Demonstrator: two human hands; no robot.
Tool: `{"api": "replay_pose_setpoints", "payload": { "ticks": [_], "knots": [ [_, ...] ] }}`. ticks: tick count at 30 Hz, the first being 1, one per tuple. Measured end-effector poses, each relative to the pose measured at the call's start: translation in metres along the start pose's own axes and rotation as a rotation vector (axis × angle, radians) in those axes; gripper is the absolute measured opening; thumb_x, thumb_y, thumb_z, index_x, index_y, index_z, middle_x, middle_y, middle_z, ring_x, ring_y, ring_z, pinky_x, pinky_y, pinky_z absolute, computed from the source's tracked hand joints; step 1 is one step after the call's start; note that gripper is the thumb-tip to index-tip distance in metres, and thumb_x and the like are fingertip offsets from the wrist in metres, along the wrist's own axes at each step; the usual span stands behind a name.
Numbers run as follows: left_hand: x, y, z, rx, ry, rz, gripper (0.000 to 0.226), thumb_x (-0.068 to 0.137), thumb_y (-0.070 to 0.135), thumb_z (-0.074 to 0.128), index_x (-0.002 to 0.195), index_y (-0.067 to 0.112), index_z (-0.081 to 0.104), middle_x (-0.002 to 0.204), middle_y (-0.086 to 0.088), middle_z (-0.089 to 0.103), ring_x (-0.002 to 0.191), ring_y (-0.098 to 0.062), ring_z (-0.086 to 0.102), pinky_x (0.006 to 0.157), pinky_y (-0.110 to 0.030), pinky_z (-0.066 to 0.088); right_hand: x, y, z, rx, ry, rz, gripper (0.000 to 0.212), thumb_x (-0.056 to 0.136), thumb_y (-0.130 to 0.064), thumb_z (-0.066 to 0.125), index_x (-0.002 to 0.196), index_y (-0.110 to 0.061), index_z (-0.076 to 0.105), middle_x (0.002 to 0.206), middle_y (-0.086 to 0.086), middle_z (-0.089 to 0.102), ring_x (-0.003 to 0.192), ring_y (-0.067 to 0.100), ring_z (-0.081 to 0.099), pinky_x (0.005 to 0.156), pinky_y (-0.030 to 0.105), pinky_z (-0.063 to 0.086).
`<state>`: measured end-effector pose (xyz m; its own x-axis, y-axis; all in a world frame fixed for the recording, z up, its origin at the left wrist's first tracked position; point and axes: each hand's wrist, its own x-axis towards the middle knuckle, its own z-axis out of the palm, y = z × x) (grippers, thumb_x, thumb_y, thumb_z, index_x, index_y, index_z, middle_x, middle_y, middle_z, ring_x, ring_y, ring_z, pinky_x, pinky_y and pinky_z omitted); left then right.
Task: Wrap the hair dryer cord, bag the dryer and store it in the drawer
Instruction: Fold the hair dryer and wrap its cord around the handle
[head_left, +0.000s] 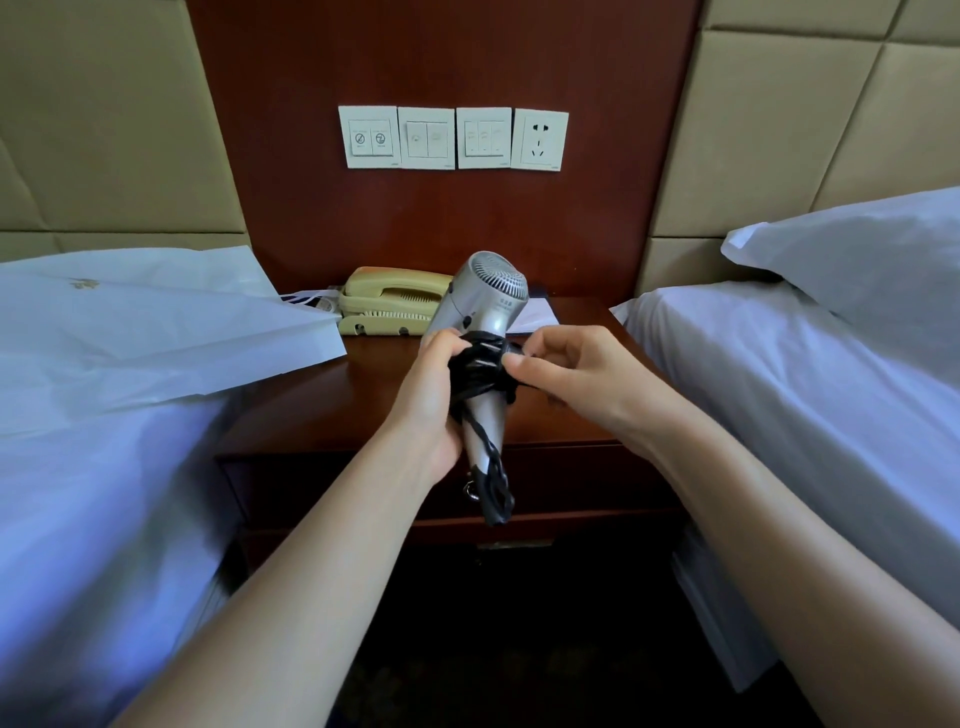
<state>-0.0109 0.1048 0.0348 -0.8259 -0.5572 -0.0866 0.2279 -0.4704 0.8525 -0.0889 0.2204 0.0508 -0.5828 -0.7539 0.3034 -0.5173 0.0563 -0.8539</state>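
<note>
A silver hair dryer (485, 296) is held upright over the wooden nightstand (561, 421), its grille end up. My left hand (428, 400) grips its handle from the left. A black cord (480, 364) is wound several times around the upper handle, and a loop of it hangs below the handle's end. My right hand (566, 366) pinches the cord's end at the right of the windings. A white bag (150, 332) lies flat on the left bed. The nightstand's drawer (582, 483) is closed, with a metal pull partly hidden behind the cord.
A beige telephone (389, 304) and a white card (532, 314) sit at the back of the nightstand. Wall switches and a socket (539, 139) are above. White-sheeted beds flank the nightstand, and a pillow (862, 260) lies on the right one.
</note>
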Motion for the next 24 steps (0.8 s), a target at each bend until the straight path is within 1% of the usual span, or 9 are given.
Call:
{"api": "replay_pose_setpoints", "payload": {
  "ticks": [1, 2, 5, 8, 11, 14, 17, 20, 24],
  "knots": [
    [-0.001, 0.000, 0.000, 0.016, -0.006, 0.006, 0.012, 0.089, 0.011, 0.039, 0.093, 0.014, 0.050, 0.086, -0.015, 0.061, 0.062, -0.026, 0.059, 0.051, -0.030, 0.052, 0.000, -0.001, -0.002, -0.011, -0.037, 0.010, 0.027, 0.086, -0.023, 0.065, 0.063, -0.014, 0.054, 0.047, -0.010, 0.048, 0.048, 0.007, 0.038, 0.051, 0.016, 0.029],
    [-0.002, 0.000, 0.000, 0.052, -0.024, 0.021, 0.010, 0.089, 0.012, 0.039, 0.092, 0.016, 0.047, 0.089, -0.016, 0.060, 0.062, -0.027, 0.059, 0.052, -0.031, 0.052, 0.000, -0.003, -0.004, -0.007, -0.065, 0.024, 0.027, 0.086, -0.022, 0.065, 0.064, -0.011, 0.054, 0.043, -0.012, 0.048, 0.045, 0.003, 0.037, 0.049, 0.012, 0.028],
    [-0.004, 0.000, 0.001, 0.191, -0.143, 0.109, 0.004, 0.096, 0.020, 0.036, 0.094, 0.022, 0.039, 0.102, -0.014, 0.057, 0.069, -0.029, 0.061, 0.056, -0.038, 0.053, 0.001, -0.007, -0.012, 0.040, -0.070, 0.078, 0.025, 0.085, -0.021, 0.065, 0.068, -0.005, 0.056, 0.038, -0.013, 0.045, 0.042, 0.003, 0.034, 0.051, 0.021, 0.028],
    [-0.009, 0.001, 0.002, 0.361, -0.245, 0.201, 0.002, 0.101, 0.022, 0.033, 0.101, 0.022, 0.035, 0.096, -0.011, 0.059, 0.062, -0.021, 0.065, 0.050, -0.037, 0.055, 0.000, -0.008, -0.017, 0.041, -0.031, 0.133, 0.028, 0.084, -0.024, 0.066, 0.063, -0.008, 0.056, 0.035, -0.012, 0.042, 0.039, 0.004, 0.033, 0.048, 0.021, 0.028],
    [-0.009, -0.004, 0.002, 0.470, -0.262, 0.255, 0.008, 0.101, 0.017, 0.031, 0.102, 0.022, 0.037, 0.098, -0.015, 0.059, 0.070, -0.025, 0.066, 0.049, -0.038, 0.056, -0.003, -0.004, -0.018, 0.046, 0.030, 0.153, 0.030, 0.083, -0.026, 0.067, 0.059, -0.011, 0.058, 0.034, -0.012, 0.041, 0.040, 0.005, 0.033, 0.048, 0.023, 0.026],
    [-0.008, -0.007, 0.005, 0.519, -0.263, 0.341, 0.017, 0.102, 0.017, 0.032, 0.096, 0.029, 0.042, 0.109, -0.020, 0.057, 0.077, -0.032, 0.066, 0.050, -0.038, 0.056, -0.005, -0.001, -0.017, 0.026, 0.103, 0.129, 0.031, 0.084, -0.028, 0.065, 0.061, -0.009, 0.060, 0.034, -0.013, 0.042, 0.043, 0.006, 0.031, 0.049, 0.023, 0.025],
    [-0.007, -0.010, 0.010, 0.523, -0.273, 0.373, 0.021, 0.102, 0.015, 0.033, 0.094, 0.030, 0.044, 0.116, -0.019, 0.053, 0.079, -0.034, 0.066, 0.051, -0.041, 0.057, -0.006, 0.002, -0.016, -0.029, 0.189, 0.091, 0.035, 0.086, -0.028, 0.064, 0.061, -0.004, 0.060, 0.036, -0.012, 0.038, 0.040, 0.004, 0.029, 0.043, 0.016, 0.023],
    [-0.006, -0.016, 0.015, 0.507, -0.277, 0.374, 0.022, 0.102, 0.015, 0.033, 0.095, 0.032, 0.044, 0.115, -0.013, 0.052, 0.079, -0.031, 0.066, 0.055, -0.042, 0.058, -0.006, 0.005, -0.016, -0.129, 0.243, 0.042, 0.041, 0.085, -0.030, 0.064, 0.064, 0.004, 0.059, 0.051, 0.000, 0.038, 0.045, 0.006, 0.028, 0.045, 0.022, 0.022],
    [-0.004, -0.018, 0.017, 0.431, -0.275, 0.379, 0.020, 0.103, 0.015, 0.031, 0.096, 0.029, 0.042, 0.102, -0.004, 0.053, 0.072, -0.026, 0.062, 0.059, -0.039, 0.056, -0.007, 0.008, -0.014, -0.189, 0.305, -0.014, 0.036, 0.085, -0.031, 0.063, 0.057, -0.010, 0.053, 0.048, -0.004, 0.041, 0.039, 0.006, 0.033, 0.044, 0.020, 0.024]
  ]
}}
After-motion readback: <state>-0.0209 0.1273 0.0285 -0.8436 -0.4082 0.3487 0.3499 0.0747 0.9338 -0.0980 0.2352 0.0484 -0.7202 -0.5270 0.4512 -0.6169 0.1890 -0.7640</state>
